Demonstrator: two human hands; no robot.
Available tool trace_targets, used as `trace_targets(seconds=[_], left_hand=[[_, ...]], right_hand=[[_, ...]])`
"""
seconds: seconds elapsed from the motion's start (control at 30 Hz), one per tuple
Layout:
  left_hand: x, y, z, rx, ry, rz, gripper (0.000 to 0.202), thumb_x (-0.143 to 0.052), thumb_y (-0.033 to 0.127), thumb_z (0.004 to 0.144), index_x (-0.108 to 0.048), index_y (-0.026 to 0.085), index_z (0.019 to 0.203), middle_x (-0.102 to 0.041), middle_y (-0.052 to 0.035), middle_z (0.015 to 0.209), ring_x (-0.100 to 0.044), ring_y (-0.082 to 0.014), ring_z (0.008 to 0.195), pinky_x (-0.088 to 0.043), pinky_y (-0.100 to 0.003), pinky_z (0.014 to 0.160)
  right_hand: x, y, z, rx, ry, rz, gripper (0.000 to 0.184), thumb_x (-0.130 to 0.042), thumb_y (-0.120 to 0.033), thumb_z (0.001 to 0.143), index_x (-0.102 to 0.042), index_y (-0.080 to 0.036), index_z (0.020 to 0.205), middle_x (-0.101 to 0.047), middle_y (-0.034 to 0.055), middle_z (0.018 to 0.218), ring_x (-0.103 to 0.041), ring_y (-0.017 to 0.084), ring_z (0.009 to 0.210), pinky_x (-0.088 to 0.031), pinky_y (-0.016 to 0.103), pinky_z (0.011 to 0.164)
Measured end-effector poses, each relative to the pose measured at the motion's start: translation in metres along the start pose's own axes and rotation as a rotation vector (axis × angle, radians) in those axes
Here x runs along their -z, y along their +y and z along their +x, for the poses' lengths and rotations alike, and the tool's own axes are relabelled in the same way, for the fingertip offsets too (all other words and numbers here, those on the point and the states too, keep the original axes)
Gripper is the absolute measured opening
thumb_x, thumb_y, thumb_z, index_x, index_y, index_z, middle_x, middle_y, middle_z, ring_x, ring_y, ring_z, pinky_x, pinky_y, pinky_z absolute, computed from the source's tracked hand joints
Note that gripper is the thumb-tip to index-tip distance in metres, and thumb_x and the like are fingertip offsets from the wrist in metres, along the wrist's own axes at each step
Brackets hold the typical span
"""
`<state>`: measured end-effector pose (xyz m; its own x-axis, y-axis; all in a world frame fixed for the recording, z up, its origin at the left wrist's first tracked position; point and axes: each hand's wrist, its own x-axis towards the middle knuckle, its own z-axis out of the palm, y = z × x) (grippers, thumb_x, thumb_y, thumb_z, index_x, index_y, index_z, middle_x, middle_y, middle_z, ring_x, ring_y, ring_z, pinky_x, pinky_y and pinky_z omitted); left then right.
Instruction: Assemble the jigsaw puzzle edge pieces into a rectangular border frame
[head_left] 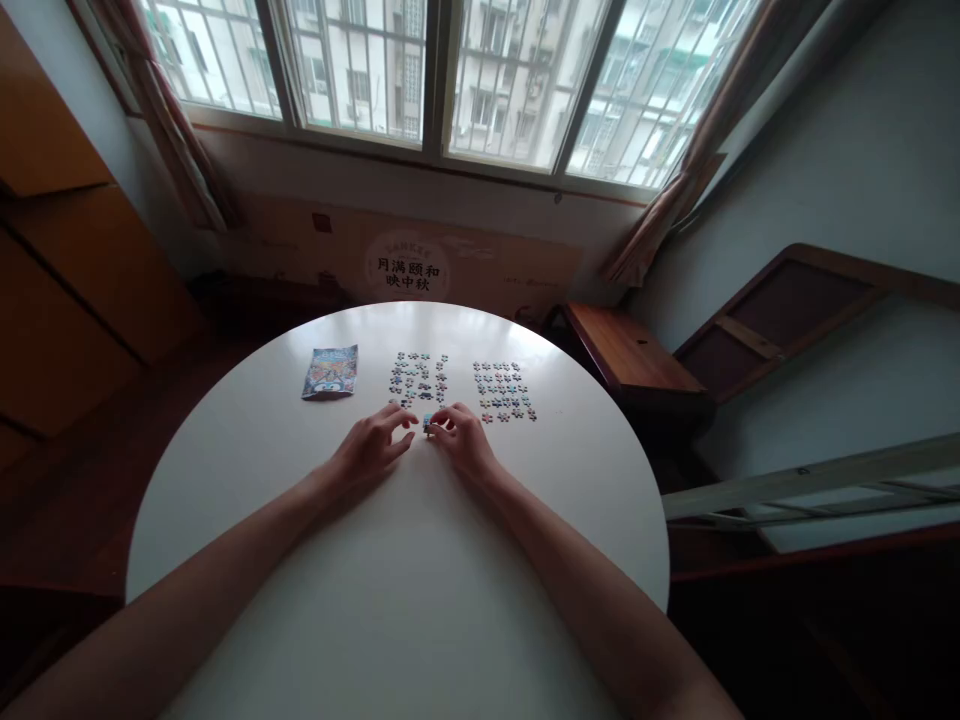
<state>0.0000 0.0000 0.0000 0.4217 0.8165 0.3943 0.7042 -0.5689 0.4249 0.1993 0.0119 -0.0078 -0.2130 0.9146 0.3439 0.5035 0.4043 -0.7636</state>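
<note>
Both my hands rest on a round white table (315,560). My right hand (466,440) pinches a small blue puzzle piece (427,423) between thumb and fingers. My left hand (373,447) lies beside it, fingers curled down with the tips touching the table just left of the piece; whether it holds anything is hidden. Just beyond the hands, several loose puzzle pieces lie in two groups, a left group (418,377) and a right group (505,391).
A printed puzzle packet (331,371) lies flat at the table's far left. A wooden bench (626,355) stands to the right past the table edge. Wooden cabinets (67,290) line the left wall. Barred windows (450,80) and a lettered cardboard box (409,268) sit behind.
</note>
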Motion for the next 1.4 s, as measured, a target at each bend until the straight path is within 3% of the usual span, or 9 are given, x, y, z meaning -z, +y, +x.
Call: trace_targets(seconds=[0.43, 0.63, 0.77, 1.03, 1.17, 1.4], left_hand=[[-0.0020, 0.0047, 0.0024, -0.054, -0.050, 0.056, 0.027, -0.048, 0.032, 0.092, -0.069, 0.024, 0.107, -0.069, -0.0026, 0.113, -0.065, -0.0136, 0.077, -0.048, -0.024, 0.071], [0.0004, 0.0038, 0.0016, -0.058, -0.053, 0.027, 0.026, -0.049, 0.031, 0.092, -0.070, 0.024, 0.105, -0.070, -0.0013, 0.111, -0.064, -0.0117, 0.070, -0.048, -0.023, 0.070], [0.0012, 0.0044, 0.0007, -0.045, -0.048, 0.004, 0.027, -0.048, 0.030, 0.091, -0.071, 0.024, 0.104, -0.070, -0.0024, 0.111, -0.065, -0.0120, 0.072, -0.049, -0.023, 0.070], [-0.0006, 0.0030, 0.0003, -0.033, -0.058, 0.008, 0.032, -0.050, 0.032, 0.091, -0.067, 0.025, 0.117, -0.067, -0.0015, 0.123, -0.067, -0.0173, 0.096, -0.052, -0.027, 0.084], [0.0014, 0.0031, 0.0004, -0.055, -0.084, -0.004, 0.034, -0.049, 0.034, 0.092, -0.064, 0.027, 0.121, -0.063, 0.0001, 0.129, -0.063, -0.0188, 0.111, -0.051, -0.029, 0.092], [0.0028, 0.0035, 0.0006, -0.096, -0.134, -0.001, 0.032, -0.046, 0.033, 0.093, -0.067, 0.027, 0.117, -0.064, 0.0011, 0.128, -0.065, -0.0175, 0.108, -0.050, -0.027, 0.092]], right_hand=[[0.0018, -0.0033, 0.0000, 0.004, -0.054, -0.163, 0.006, -0.064, -0.022, 0.084, -0.070, -0.020, 0.085, -0.059, 0.0019, 0.083, -0.056, 0.014, 0.078, -0.044, 0.027, 0.077], [0.0007, -0.0025, 0.0027, -0.004, -0.025, -0.107, 0.009, -0.062, -0.018, 0.084, -0.070, -0.018, 0.088, -0.059, 0.0027, 0.085, -0.057, 0.012, 0.073, -0.046, 0.026, 0.074], [0.0055, 0.0006, 0.0013, 0.065, 0.043, -0.113, 0.012, -0.059, -0.016, 0.086, -0.071, -0.019, 0.088, -0.061, 0.0040, 0.087, -0.058, 0.014, 0.078, -0.046, 0.028, 0.078], [0.0090, 0.0028, -0.0047, 0.113, -0.051, -0.234, 0.014, -0.062, -0.018, 0.083, -0.074, -0.022, 0.089, -0.059, 0.0027, 0.088, -0.055, 0.012, 0.070, -0.045, 0.026, 0.073], [0.0078, 0.0020, -0.0045, 0.129, -0.055, -0.275, 0.014, -0.063, -0.020, 0.083, -0.076, -0.025, 0.087, -0.060, 0.0026, 0.087, -0.056, 0.013, 0.076, -0.045, 0.027, 0.074], [0.0085, 0.0016, -0.0047, 0.136, -0.046, -0.274, 0.014, -0.064, -0.023, 0.084, -0.077, -0.026, 0.089, -0.061, 0.0034, 0.086, -0.057, 0.015, 0.079, -0.045, 0.027, 0.075]])
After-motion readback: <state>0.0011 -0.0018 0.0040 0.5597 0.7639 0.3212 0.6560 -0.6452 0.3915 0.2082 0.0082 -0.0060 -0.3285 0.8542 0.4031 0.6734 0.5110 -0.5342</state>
